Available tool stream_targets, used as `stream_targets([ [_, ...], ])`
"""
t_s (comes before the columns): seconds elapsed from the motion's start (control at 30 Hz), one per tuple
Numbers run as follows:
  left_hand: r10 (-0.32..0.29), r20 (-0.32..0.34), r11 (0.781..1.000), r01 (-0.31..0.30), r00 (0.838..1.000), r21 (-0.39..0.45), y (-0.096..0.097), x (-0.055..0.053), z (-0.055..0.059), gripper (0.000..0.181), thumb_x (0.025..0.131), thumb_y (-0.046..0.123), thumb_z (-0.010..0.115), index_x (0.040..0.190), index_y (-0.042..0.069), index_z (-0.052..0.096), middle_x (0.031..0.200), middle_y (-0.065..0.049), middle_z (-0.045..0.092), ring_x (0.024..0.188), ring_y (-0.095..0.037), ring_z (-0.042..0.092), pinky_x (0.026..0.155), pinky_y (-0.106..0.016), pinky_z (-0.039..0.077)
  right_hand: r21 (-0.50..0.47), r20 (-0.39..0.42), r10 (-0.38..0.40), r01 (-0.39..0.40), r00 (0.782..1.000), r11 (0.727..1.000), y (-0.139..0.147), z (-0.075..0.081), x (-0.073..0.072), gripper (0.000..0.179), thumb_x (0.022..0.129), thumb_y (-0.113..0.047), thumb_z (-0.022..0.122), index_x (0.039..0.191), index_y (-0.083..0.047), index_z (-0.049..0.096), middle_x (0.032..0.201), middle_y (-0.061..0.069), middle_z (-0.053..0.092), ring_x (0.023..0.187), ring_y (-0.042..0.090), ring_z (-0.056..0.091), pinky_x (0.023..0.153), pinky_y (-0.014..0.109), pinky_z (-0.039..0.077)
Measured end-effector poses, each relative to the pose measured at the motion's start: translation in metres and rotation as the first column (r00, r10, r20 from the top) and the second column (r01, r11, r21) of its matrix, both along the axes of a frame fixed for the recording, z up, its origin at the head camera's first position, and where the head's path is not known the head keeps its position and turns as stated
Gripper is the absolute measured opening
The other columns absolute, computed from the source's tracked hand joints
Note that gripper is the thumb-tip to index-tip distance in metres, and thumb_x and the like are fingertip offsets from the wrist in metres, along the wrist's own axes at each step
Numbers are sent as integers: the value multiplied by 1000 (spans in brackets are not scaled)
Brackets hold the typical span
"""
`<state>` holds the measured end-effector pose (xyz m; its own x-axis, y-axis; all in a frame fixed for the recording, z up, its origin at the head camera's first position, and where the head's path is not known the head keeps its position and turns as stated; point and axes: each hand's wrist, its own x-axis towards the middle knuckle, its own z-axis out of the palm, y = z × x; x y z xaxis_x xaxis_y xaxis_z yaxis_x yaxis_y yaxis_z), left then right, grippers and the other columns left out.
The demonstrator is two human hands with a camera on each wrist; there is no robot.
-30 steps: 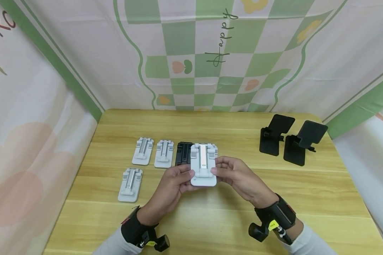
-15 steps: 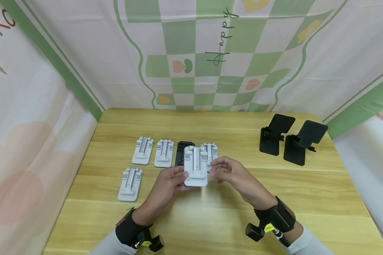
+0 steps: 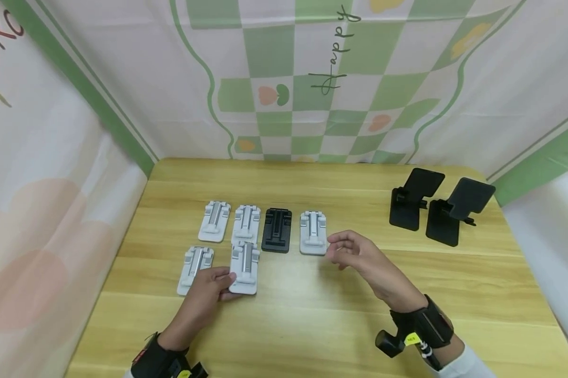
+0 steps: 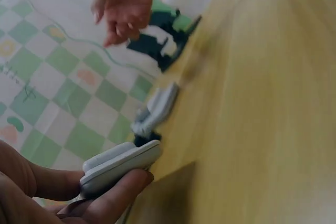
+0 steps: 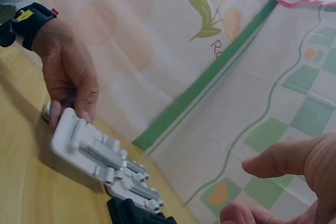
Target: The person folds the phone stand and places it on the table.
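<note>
A folded white phone stand [image 3: 244, 269] is pinched by its left edge between the thumb and fingers of my left hand [image 3: 209, 291]. In the left wrist view that phone stand [image 4: 122, 167] is seen edge-on, raised over the table. My right hand [image 3: 361, 262] hovers with relaxed fingers and nothing in them, just right of another folded white stand [image 3: 313, 233]. A folded black stand [image 3: 276, 231] lies left of that one. Behind the held stand is a white stand [image 3: 247, 220], its lower end hidden. Partly under my left hand lies one more white stand [image 3: 194, 268].
A further white stand [image 3: 215, 221] lies at the row's left end. Two unfolded black stands [image 3: 411, 199] stand at the back right of the wooden table [image 3: 312, 325]. A patterned cloth [image 3: 312, 94] hangs behind the table.
My left hand has carried the white phone stand leftward, away from my right hand. My right hand let go of it and stays near its place. The black stand has come into full view.
</note>
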<state>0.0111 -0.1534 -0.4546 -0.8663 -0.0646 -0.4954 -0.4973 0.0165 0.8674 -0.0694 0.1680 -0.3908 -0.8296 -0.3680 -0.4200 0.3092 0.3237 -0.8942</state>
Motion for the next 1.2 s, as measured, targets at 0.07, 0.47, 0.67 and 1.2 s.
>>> stream_targets([
  [0.07, 27, 12, 999, -26, 1000, -36, -3, 2, -3, 32, 94, 2, 54, 120, -16, 59, 102, -24, 71, 77, -24, 72, 71, -30, 60, -6, 7, -4, 4, 1000, 1000, 2, 0, 0, 52, 91, -22, 63, 132, 5, 44, 112, 16, 56, 100, 34, 56, 87, 44, 51],
  [0.47, -30, 40, 981, 37, 999, -190, -15, 5, -7, 34, 96, 0, 48, 124, -17, 54, 105, -23, 70, 87, -23, 70, 72, -31, 60, -53, 16, 7, -6, 1000, 999, 7, 0, 7, 55, 92, -25, 63, 133, 5, 42, 119, 24, 54, 96, 26, 55, 86, 40, 50],
  [0.67, -55, 12, 940, 56, 998, -336, -19, 2, 0, 33, 92, 4, 55, 121, -13, 60, 102, -19, 72, 83, -18, 67, 69, -34, 60, -59, 23, 3, -2, 1000, 998, 9, -2, 8, 56, 91, -26, 64, 132, 5, 43, 118, 21, 54, 96, 26, 55, 86, 40, 50],
  [1.2, -250, -131, 679, 77, 959, -730, -7, 1, -8, 55, 77, 17, 78, 121, -11, 61, 106, -23, 71, 97, -31, 69, 81, -42, 58, -26, -2, 16, -17, 1000, 1000, 16, -2, 7, 55, 92, -27, 64, 132, 3, 43, 119, 19, 55, 102, 34, 55, 85, 40, 51],
])
